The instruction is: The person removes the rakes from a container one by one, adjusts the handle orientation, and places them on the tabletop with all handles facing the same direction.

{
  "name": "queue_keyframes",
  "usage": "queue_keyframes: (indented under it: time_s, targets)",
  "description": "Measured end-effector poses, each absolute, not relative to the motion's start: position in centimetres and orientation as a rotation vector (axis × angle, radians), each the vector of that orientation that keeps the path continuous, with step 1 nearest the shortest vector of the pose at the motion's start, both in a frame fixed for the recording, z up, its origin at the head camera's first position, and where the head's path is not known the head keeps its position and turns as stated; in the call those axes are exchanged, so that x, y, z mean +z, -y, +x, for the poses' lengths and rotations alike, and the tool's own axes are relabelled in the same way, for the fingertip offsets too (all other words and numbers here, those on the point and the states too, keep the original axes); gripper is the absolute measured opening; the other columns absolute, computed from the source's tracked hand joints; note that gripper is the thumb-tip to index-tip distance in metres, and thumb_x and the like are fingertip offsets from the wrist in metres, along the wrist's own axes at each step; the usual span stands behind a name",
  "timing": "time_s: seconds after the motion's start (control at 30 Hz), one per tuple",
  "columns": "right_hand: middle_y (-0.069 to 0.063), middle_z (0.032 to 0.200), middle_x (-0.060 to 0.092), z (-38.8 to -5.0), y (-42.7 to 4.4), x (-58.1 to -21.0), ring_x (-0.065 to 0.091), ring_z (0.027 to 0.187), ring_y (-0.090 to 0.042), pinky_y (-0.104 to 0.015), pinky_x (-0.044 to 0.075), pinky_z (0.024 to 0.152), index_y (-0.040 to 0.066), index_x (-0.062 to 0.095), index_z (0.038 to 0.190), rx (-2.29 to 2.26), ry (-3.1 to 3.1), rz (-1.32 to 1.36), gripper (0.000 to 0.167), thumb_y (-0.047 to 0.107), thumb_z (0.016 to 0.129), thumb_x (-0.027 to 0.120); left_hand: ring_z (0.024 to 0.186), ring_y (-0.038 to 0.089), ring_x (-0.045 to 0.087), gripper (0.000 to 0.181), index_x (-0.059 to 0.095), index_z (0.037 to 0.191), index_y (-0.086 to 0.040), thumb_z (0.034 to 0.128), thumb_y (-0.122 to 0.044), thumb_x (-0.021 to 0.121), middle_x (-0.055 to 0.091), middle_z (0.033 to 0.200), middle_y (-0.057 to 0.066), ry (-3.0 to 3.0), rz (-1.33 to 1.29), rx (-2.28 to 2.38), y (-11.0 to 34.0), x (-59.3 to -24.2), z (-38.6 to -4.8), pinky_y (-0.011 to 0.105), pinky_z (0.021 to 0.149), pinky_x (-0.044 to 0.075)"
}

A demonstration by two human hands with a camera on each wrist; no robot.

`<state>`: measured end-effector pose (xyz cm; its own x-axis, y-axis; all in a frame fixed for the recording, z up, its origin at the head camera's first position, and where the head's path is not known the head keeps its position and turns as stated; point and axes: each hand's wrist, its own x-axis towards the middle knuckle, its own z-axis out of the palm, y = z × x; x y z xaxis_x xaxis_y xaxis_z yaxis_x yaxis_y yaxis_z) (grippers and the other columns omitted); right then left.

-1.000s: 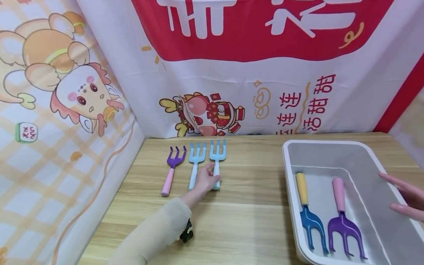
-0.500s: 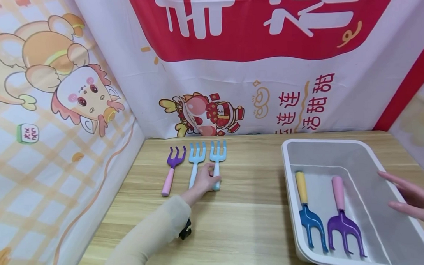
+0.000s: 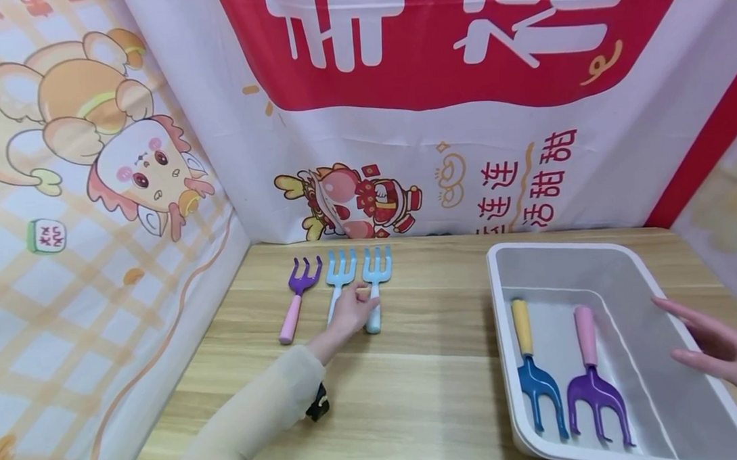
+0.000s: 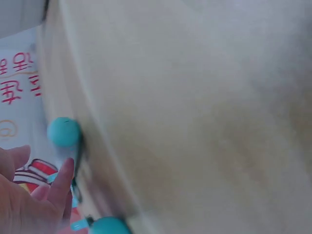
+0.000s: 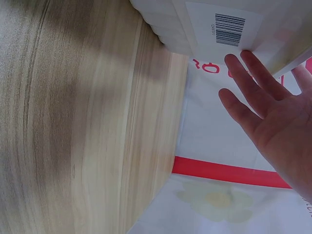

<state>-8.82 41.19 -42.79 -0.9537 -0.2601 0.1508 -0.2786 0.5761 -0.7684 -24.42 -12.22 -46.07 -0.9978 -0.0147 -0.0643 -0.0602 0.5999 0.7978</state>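
Three small garden forks lie side by side on the table at the left in the head view: a purple fork (image 3: pixel 292 315) with a pink handle, a light blue fork (image 3: pixel 341 271), and another light blue fork (image 3: pixel 377 270) at the right. My left hand (image 3: pixel 345 317) is at that right fork's handle, thumb and fingers spread about it and partly hiding both blue handles. In the left wrist view a teal handle end (image 4: pixel 64 131) shows beyond the spread thumb and index finger. My right hand (image 3: pixel 723 346) rests its straight fingers at the right rim of the grey-white bin (image 3: pixel 498 307).
Inside the bin lie a blue fork (image 3: pixel 540 386) with a yellow handle and a purple fork (image 3: pixel 596 395) with a pink handle. Printed cloth (image 3: pixel 426 133) hangs behind the wooden table (image 3: pixel 411 391) and along its left side.
My left hand has shifted slightly along the right blue fork's handle, its fingers a little looser. The forks and the right hand stay in place; the head view has tilted slightly.
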Motion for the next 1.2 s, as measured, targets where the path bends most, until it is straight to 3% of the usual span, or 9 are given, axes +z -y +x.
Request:
queue_keyframes:
  time_s: [0.2, 0.47, 0.67, 0.87, 1.0, 1.2]
  targets:
    - [0.038, 0.117, 0.041, -8.8, -41.1, -42.9, 0.053, 0.092, 0.011, -0.023, 0.053, 0.059, 0.018, 0.026, 0.155, 1.334, 2.802, 0.424, 0.080, -0.009, 0.088, 0.062, 0.084, 0.021, 0.060, 0.028, 0.062, 0.113, -0.001, 0.0911, -0.016, 0.069, 0.064, 0.094, 0.008, -2.772, 0.108, 1.534, 11.8, -43.9, -24.6, 0.033, 0.075, 0.052]
    - [0.034, 0.123, 0.044, -8.7, -41.2, -42.9, 0.054, 0.098, 0.009, -0.021, 0.053, 0.064, 0.010, 0.028, 0.153, 1.373, 2.737, 0.515, 0.078, -0.016, 0.087, 0.059, 0.098, 0.022, 0.061, 0.032, 0.059, 0.120, -0.004, 0.0925, -0.019, 0.067, 0.062, 0.111, 0.010, -2.683, 0.481, 1.454, 9.3, -39.7, -23.6, 0.032, 0.080, 0.053]
    - [0.039, 0.126, 0.035, -8.9, -41.2, -42.7, 0.048, 0.100, 0.015, -0.019, 0.052, 0.065, 0.012, 0.027, 0.154, 1.341, 2.783, 0.471, 0.078, -0.010, 0.088, 0.062, 0.098, 0.017, 0.061, 0.032, 0.060, 0.121, -0.008, 0.0930, -0.022, 0.067, 0.062, 0.112, 0.005, -2.628, 0.727, 1.387, 6.7, -36.7, -22.7, 0.028, 0.078, 0.052]
    - [0.034, 0.133, 0.038, -8.9, -41.0, -42.8, 0.049, 0.104, 0.013, -0.017, 0.051, 0.067, 0.005, 0.029, 0.152, 1.360, 2.713, 0.568, 0.077, -0.017, 0.085, 0.060, 0.099, 0.011, 0.060, 0.032, 0.059, 0.123, -0.010, 0.0936, -0.022, 0.066, 0.062, 0.116, 0.002, -2.568, 0.903, 1.316, 4.6, -34.3, -22.1, 0.025, 0.080, 0.050]
    - [0.036, 0.131, 0.036, -9.0, -41.0, -42.8, 0.048, 0.102, 0.014, -0.017, 0.051, 0.066, 0.010, 0.029, 0.153, 1.345, 2.739, 0.530, 0.078, -0.014, 0.086, 0.061, 0.100, 0.009, 0.058, 0.032, 0.059, 0.123, -0.010, 0.0946, -0.023, 0.065, 0.061, 0.117, -0.001, -2.505, 1.001, 1.278, 3.2, -32.8, -22.3, 0.024, 0.081, 0.050]
    - [0.033, 0.124, 0.045, -8.8, -41.1, -42.9, 0.055, 0.098, 0.009, -0.023, 0.054, 0.062, 0.010, 0.027, 0.153, 1.373, 2.720, 0.555, 0.079, -0.017, 0.086, 0.059, 0.098, 0.005, 0.057, 0.032, 0.058, 0.123, -0.009, 0.0951, -0.023, 0.064, 0.061, 0.113, -0.002, -2.378, 1.191, 1.181, 0.4, -30.7, -23.3, 0.018, 0.082, 0.049]
